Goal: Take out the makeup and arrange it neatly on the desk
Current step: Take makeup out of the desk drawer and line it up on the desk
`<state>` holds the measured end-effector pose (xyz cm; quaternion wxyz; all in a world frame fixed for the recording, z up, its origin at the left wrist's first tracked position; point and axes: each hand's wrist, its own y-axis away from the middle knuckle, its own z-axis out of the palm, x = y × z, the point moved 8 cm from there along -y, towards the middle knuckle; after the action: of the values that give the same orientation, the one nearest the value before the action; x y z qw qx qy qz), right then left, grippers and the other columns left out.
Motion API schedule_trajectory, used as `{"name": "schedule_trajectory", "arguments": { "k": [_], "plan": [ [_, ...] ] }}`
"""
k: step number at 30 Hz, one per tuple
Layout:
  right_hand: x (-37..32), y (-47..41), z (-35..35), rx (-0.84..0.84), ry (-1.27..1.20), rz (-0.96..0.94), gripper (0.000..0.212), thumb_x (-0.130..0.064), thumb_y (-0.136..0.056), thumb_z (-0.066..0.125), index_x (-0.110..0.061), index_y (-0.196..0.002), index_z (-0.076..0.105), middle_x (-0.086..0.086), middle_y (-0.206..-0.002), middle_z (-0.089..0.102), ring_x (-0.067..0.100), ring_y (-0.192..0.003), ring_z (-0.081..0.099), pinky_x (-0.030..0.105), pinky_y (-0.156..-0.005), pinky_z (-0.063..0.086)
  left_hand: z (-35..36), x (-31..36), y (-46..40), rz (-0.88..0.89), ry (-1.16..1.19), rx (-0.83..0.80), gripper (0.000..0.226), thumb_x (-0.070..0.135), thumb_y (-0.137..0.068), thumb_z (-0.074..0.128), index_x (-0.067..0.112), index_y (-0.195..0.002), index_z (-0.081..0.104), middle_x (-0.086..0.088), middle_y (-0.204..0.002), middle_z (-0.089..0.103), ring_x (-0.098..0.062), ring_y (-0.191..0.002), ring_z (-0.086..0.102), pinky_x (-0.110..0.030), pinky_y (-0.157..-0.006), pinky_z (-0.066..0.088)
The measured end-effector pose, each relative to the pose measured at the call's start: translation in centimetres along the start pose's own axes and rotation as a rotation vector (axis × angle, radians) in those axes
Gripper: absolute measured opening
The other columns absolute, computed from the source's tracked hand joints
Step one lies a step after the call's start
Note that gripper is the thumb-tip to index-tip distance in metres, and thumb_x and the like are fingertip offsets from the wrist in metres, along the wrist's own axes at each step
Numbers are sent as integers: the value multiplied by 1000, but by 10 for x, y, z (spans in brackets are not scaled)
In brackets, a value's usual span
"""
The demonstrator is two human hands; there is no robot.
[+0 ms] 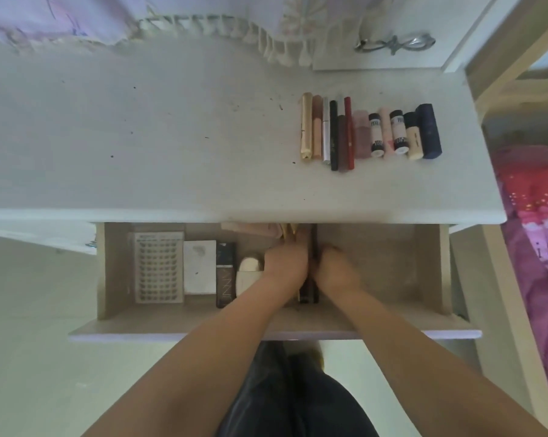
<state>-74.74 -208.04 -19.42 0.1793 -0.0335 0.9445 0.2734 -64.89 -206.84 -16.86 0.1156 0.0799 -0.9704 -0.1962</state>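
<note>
Both my hands are down in the open drawer (pixel 392 266) under the white desk (pixel 172 137). My left hand (pixel 285 263) lies over gold and pink makeup items (pixel 287 231) at the drawer's back middle. My right hand (pixel 335 269) is beside it, touching a dark slim tube (pixel 310 288) that lies between the two hands. The fingers are curled down and blurred, so their grip is unclear. On the desk's right part a neat row of makeup (pixel 367 134) lies side by side: pencils, tubes, small bottles and a dark blue case (pixel 428 130).
In the drawer's left half lie a false-lash card (pixel 159 268), a white box (pixel 199 266), a dark box (pixel 225 274) and a cream bottle (pixel 249 272). A fringed cloth (pixel 266 39) hangs at the desk's back. A silver handle (pixel 392 42) sits back right. Pink bedding (pixel 534 216) is on the right.
</note>
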Motion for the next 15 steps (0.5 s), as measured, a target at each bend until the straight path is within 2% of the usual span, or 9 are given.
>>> {"name": "schedule_trajectory", "arguments": {
  "k": [4, 7, 9, 12, 15],
  "plan": [
    [19, 7, -15, -13, -81, 45, 24, -23, -91, 52, -4, -105, 57, 16, -100, 63, 31, -90, 62, 27, -64, 41, -3, 0, -4, -43, 29, 19, 50, 7, -95, 42, 5, -142, 25, -20, -142, 37, -36, -116, 53, -42, -78, 51],
    [26, 21, -35, -15, -240, 76, 13, -20, -90, 53, -8, -91, 51, 10, -83, 60, 23, -72, 54, 25, -53, 33, -9, -3, 0, -42, 164, 54, 53, 12, -95, 47, 9, -143, 25, -18, -134, 45, -34, -102, 60, -40, -71, 53],
    [29, 34, -46, -46, -329, 105, 14, -20, -90, 52, -9, -83, 49, 7, -70, 60, 16, -58, 54, 23, -47, 33, -16, -4, 12, -45, 382, 65, 47, 13, -94, 48, 12, -138, 32, -15, -120, 56, -32, -93, 62, -40, -72, 54],
    [29, 62, -60, -196, -381, 86, 15, -24, -92, 55, -13, -82, 57, 4, -67, 59, 14, -58, 54, 22, -52, 40, -34, -9, 38, -64, 700, 64, 27, 15, -94, 53, 13, -121, 49, -6, -107, 63, -23, -97, 62, -30, -81, 50],
    [25, 96, -84, -465, -354, 39, 9, -24, -93, 55, -19, -88, 60, 0, -72, 63, 11, -57, 54, 19, -52, 41, -69, -15, 64, 23, 827, 109, 16, 17, -93, 57, 20, -108, 57, 12, -94, 60, -8, -92, 60, -18, -81, 45]
  ]
}}
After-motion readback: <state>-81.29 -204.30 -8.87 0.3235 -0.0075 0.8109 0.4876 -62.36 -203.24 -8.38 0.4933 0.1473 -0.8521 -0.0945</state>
